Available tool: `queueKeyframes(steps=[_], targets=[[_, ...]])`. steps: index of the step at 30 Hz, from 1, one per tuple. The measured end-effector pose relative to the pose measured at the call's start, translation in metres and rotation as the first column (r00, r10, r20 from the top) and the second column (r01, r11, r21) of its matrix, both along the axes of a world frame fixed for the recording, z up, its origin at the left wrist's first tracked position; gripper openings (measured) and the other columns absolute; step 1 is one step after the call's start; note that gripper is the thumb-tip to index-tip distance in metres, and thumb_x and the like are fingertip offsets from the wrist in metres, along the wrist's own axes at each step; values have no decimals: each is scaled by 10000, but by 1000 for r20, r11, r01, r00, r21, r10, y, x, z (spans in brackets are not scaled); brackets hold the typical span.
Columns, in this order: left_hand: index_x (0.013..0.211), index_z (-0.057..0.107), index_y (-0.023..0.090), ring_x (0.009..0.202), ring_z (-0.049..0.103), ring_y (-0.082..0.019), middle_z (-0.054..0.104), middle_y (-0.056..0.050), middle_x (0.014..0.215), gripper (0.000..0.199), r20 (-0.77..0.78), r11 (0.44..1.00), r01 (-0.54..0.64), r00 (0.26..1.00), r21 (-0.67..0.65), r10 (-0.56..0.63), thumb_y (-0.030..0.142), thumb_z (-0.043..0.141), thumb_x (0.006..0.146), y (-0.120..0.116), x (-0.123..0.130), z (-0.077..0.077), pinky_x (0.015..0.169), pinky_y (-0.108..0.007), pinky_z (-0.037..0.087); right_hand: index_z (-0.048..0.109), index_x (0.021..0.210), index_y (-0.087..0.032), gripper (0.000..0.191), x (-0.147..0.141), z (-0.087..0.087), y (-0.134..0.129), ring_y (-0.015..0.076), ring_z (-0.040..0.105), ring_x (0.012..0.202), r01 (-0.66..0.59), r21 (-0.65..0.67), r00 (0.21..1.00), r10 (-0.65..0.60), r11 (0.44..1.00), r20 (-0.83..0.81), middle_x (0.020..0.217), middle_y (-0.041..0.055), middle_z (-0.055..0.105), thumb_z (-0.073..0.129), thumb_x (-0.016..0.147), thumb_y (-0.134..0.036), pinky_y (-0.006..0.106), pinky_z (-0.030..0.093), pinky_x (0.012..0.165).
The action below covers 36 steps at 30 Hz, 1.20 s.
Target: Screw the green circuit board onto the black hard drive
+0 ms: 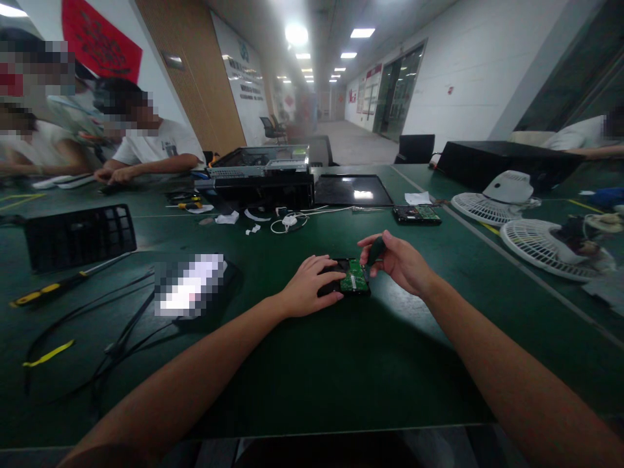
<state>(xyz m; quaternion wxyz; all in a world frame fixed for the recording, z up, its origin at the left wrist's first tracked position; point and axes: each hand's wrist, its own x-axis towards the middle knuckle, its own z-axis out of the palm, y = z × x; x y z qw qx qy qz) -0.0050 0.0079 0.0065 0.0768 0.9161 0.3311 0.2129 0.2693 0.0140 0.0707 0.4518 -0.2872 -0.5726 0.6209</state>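
Observation:
A hard drive [355,279] lies on the green table [312,364] with its green circuit board facing up. My left hand [312,286] rests over the drive's left side, fingers spread across its dark casing and touching the board's edge. Above the drive's right side, my right hand [397,260] has its fingers closed round the dark handle of a screwdriver [375,251]. The tool's tip points down toward the board; whether it touches a screw is too small to tell.
Beyond the drive lie cables [290,222], a black panel [353,190], an open computer case [263,162] and a second drive [417,215]. White fan grilles [550,250] are at right; a yellow-black screwdriver [51,290] and a lit phone [192,286] at left. People sit at far left.

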Motion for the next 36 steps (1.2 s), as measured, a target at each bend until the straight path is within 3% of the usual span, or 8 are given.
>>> queueKeyframes(steps=[4,14,19,26,36], targets=[[1456,618,301,1524,407,-368,533,-101,1552,519,4,1000,0,1000,7,0,510,693,987,0,0,-2,1278,-641,266,791,1032,-187,534,-1,0,2,237,675,865,-7,-48,1000,7,999,-17,913,113,712,516,1017,-645,323,556,586],[1458,619,308,1515,418,-365,536,-98,1548,526,8,1000,-1,1000,5,1,499,710,976,1,0,-1,1279,-633,265,737,994,-194,315,1,3,-2,224,691,938,27,1,999,-27,1000,18,1036,118,755,669,986,-501,297,573,634],[1467,610,313,1525,408,-357,532,-89,1555,526,7,1000,-3,1000,-2,3,507,698,986,0,0,0,1287,-630,255,719,971,-214,206,1,4,-3,201,684,867,44,6,999,-44,999,-3,960,79,741,689,974,-418,272,520,587],[1469,607,323,1527,407,-366,532,-87,1561,525,10,1000,-3,1000,-16,3,501,699,985,0,0,-1,1281,-644,260,801,993,-184,281,6,3,1,210,660,835,32,17,999,-32,999,27,932,106,735,652,942,-417,278,478,555],[1468,610,315,1526,404,-359,534,-89,1553,524,2,1000,-9,1000,-6,9,505,695,988,0,1,-1,1285,-633,254,807,985,-201,210,10,9,-1,203,673,811,86,52,996,-86,995,-7,985,109,767,654,867,-282,249,384,450]])
